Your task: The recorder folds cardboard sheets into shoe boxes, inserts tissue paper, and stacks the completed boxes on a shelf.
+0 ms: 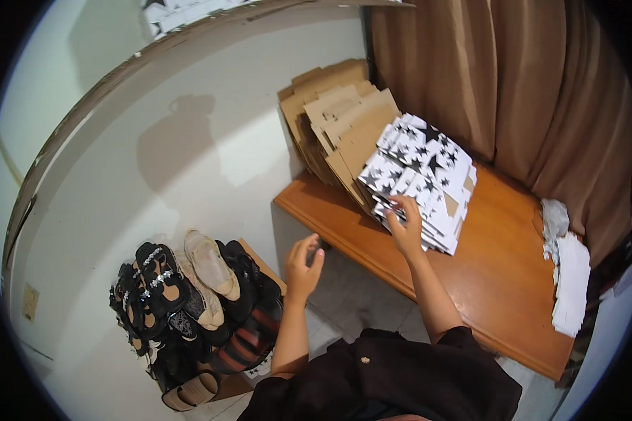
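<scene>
My left hand (303,268) is raised in front of the table's near edge, its fingers curved and apart from the thumb, with nothing visible between them. My right hand (406,226) reaches over the table, thumb and fingers spread, at the near edge of a stack of flattened white cardboard boxes printed with black stars (428,165). Whether its fingertips touch the stack I cannot tell. Behind that stack, flattened brown cardboard boxes (351,116) lean against the wall.
The stacks rest on a brown wooden table (509,281). White folded paper (572,284) and a crumpled plastic bag (555,217) lie at its right end. Piled shoes (211,263) stand lower left. A brown curtain (484,77) hangs behind; a curved shelf edge (130,59) runs above.
</scene>
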A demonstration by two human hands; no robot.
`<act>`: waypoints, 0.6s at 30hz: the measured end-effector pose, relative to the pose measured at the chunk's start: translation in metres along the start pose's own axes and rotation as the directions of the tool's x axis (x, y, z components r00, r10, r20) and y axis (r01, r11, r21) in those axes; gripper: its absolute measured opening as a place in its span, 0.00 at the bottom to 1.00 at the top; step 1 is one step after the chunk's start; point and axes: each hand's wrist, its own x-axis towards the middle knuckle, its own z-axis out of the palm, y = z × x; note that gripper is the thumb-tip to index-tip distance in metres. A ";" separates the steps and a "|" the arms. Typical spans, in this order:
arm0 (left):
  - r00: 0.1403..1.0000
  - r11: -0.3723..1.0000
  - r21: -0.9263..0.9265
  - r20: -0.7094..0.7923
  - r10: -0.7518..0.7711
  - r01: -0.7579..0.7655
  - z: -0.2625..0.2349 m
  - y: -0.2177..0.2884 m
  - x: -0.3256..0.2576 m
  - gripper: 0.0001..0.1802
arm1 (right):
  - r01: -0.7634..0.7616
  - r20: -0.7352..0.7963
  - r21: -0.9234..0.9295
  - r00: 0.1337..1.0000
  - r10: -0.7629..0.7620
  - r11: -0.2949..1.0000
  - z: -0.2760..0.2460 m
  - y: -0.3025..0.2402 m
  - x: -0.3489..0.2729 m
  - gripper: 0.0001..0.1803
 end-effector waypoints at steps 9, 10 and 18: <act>0.868 0.942 -0.178 0.463 -0.176 0.286 0.109 -0.006 -0.065 0.20 | -0.424 -0.108 -0.575 0.887 0.448 0.700 -0.072 0.147 -0.079 0.35; 0.868 0.942 -0.181 0.466 -0.171 0.283 0.119 -0.003 -0.060 0.20 | -0.443 -0.087 -0.604 0.863 0.497 0.663 -0.079 0.158 -0.073 0.40; 0.923 0.930 -0.259 0.350 -0.160 0.259 0.168 0.002 0.008 0.18 | -0.496 -0.127 -0.796 0.699 0.704 0.348 -0.109 0.183 -0.035 0.54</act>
